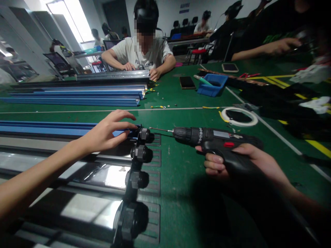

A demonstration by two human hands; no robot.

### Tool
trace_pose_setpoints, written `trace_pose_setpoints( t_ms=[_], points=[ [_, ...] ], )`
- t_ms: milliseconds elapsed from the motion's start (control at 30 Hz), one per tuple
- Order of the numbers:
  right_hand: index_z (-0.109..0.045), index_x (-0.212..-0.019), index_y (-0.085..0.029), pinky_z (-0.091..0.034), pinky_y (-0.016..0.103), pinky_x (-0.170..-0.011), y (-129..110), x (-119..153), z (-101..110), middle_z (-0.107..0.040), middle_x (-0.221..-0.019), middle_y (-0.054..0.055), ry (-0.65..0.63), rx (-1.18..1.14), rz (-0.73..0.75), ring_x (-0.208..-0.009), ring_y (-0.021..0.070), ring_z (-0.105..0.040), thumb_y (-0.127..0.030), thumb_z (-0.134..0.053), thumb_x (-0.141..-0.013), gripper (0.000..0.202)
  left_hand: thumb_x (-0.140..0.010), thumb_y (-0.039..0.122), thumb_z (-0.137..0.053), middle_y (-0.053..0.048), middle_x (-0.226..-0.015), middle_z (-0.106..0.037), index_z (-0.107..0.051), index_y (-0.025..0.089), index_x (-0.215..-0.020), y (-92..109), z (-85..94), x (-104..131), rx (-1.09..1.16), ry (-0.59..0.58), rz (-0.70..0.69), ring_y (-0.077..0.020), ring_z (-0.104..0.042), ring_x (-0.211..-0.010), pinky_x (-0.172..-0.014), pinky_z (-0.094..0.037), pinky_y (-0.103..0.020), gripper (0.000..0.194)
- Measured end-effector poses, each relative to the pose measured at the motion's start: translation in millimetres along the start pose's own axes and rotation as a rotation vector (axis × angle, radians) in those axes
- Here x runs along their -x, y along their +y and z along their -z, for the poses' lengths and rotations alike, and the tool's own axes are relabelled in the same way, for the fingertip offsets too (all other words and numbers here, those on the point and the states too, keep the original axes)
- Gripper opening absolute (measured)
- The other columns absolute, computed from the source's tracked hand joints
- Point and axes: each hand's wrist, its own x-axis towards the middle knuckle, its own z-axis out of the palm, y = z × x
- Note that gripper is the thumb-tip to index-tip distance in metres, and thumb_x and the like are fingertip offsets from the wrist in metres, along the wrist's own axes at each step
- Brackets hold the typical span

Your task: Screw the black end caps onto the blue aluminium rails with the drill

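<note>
My right hand [219, 163] is wrapped round the grip of a black cordless drill [212, 136]. The drill's long thin bit [160, 130] points left, its tip just right of the farthest black cable gland [144, 133]. My left hand [111, 132] rests with fingers spread on the end of a blue metal profile [77, 128], its fingertips at the black end plate. Several profiles lie side by side, each ending in a black gland [141, 153] with a flat slotted black bracket [155, 182] beyond it.
Across the green table [181, 213], a person in a white T-shirt [144, 51] handles a profile beside more blue profiles [103, 101]. Farther right are a phone [187, 82], a blue bin [212, 84], a white ring-shaped coil [254, 119] and dark cloth. Another person's arm [263, 50] reaches in, upper right.
</note>
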Motion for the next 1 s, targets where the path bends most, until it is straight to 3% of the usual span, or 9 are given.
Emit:
trace_pose_setpoints(
  t_ms=[133,400,600,800,1000],
  points=[
    [-0.062,-0.129,-0.011,-0.061,0.039,-0.066,0,-3,4,-0.056,-0.078,0.008,0.013,0.01,0.006,-0.065,0.0219,-0.056,-0.029,-0.062,-0.066,0.065,-0.099,0.024,-0.049,-0.011,-0.146,-0.053,-0.071,0.022,-0.128,-7,-4.9,3,0.043,-0.068,-0.017,-0.0295,-0.048,-0.137,-0.117,-0.038,-0.047,0.037],
    [-0.059,-0.134,-0.014,-0.06,0.04,-0.06,4,-7,6,-0.057,-0.075,0.007,0.058,-0.03,0.012,-0.062,0.0218,-0.053,-0.031,-0.064,-0.06,0.075,-0.101,0.027,-0.048,-0.011,-0.143,-0.057,-0.073,0.02,-0.124,-4,-5.8,4,0.072,-0.075,0.011,-0.0284,-0.053,-0.132,-0.114,-0.041,-0.044,0.035],
    [-0.048,-0.144,-0.007,-0.062,0.038,-0.064,6,-6,5,-0.058,-0.077,0.009,0.083,-0.119,0.012,-0.066,0.0222,-0.057,-0.028,-0.064,-0.062,0.087,-0.1,0.03,-0.047,-0.011,-0.141,-0.06,-0.074,0.02,-0.122,-4,-7.6,4,0.102,-0.076,0.061,-0.0282,-0.056,-0.13,-0.112,-0.044,-0.043,0.035],
    [-0.039,-0.153,-0.009,-0.063,0.039,-0.068,7,-6,6,-0.061,-0.083,0.01,0.074,-0.141,0.039,-0.072,0.0234,-0.061,-0.027,-0.06,-0.069,0.089,-0.1,0.031,-0.047,-0.011,-0.136,-0.063,-0.072,0.019,-0.124,-2,-7.3,5,0.141,-0.066,0.082,-0.0266,-0.059,-0.126,-0.111,-0.045,-0.041,0.036],
    [-0.044,-0.15,-0.01,-0.063,0.038,-0.074,10,-3,2,-0.064,-0.088,0.012,0.04,-0.089,0.106,-0.078,0.0238,-0.065,-0.028,-0.057,-0.073,0.08,-0.099,0.028,-0.048,-0.013,-0.13,-0.065,-0.069,0.015,-0.124,-3,-9.1,5,0.201,-0.018,0.078,-0.0252,-0.061,-0.121,-0.108,-0.047,-0.037,0.036]
  ],
)
